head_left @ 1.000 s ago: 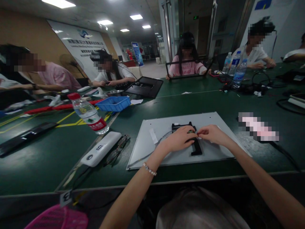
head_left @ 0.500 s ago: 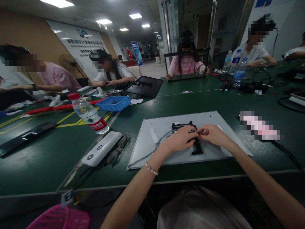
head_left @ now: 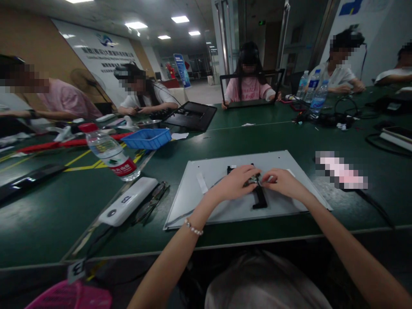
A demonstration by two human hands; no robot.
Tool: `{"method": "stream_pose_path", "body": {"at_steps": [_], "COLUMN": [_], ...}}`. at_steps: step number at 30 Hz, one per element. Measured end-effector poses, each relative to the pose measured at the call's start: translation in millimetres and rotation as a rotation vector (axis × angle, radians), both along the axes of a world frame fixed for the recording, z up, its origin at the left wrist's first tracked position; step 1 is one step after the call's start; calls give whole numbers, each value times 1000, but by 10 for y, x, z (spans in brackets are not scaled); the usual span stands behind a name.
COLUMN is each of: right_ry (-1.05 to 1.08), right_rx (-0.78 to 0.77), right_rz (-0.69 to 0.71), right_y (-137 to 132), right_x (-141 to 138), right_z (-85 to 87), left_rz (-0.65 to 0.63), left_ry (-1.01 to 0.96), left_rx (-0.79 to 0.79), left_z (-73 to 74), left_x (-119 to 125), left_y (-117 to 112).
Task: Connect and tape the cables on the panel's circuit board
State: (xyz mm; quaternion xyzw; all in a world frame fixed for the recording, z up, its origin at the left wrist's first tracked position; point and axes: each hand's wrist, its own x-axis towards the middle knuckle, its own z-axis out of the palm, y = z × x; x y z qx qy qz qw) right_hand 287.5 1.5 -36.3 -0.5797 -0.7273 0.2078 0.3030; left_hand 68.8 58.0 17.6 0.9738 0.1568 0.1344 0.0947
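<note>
In front of me a pale flat panel [head_left: 186,189] lies on the table, with a black plastic frame [head_left: 260,200] on it. My left hand [head_left: 236,183] curls over this frame from the left. Under its fingertips shows a small circuit board [head_left: 253,180], partly hidden by the hand. Close by on the right, my right hand [head_left: 285,183] has its thumb and forefinger pinched together at the board's edge; whatever is between them is too small to make out. A grey cable [head_left: 182,217] runs over the panel and under my left forearm.
To the left are a white power bank [head_left: 128,201], glasses [head_left: 151,201], a water bottle [head_left: 111,154] and a blue tray [head_left: 148,139]. On the right lies a blurred pink item [head_left: 341,169] with a black cable. Across the table a person holds a black frame [head_left: 251,104].
The whole view has shifted, so things sit slightly further left. My left fingers have drawn back a little, baring more of the circuit board. My right hand keeps its pinch beside it.
</note>
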Motion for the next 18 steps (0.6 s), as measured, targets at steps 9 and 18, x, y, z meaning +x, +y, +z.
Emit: {"method": "stream_pose_path", "body": {"at_steps": [9,18], "right_ry": [63,89], "right_rx": [1,-9], "right_rz": [-67,-62], "right_y": [-18,-27], "right_x": [45,42], "right_z": [-15,0], "left_rz": [328,336], "left_ry": [364,479], "left_rx": [175,151], "left_z": [326,192], "left_x": [-102,4], "left_y": [562,780]}}
